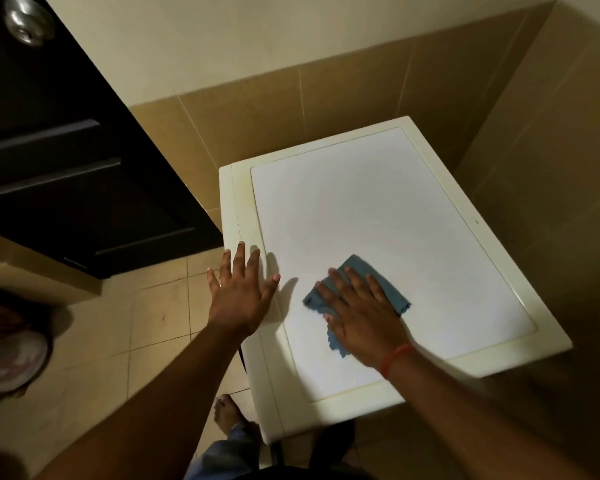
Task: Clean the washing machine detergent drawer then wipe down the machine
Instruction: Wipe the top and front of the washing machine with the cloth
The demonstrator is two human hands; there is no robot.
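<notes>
On the machine's (378, 209) white top, near its front left part, a blue cloth (361, 282) lies flat under the right hand (359, 315). Straight, slightly spread fingers (355, 280) press it down; its corners show past the fingertips and below the thumb. The cloth is thin, with a wavy edge. The left hand (241, 294) rests at the top's left edge, fingers straight and spread, holding nothing. A red band (394, 360) circles the right wrist.
</notes>
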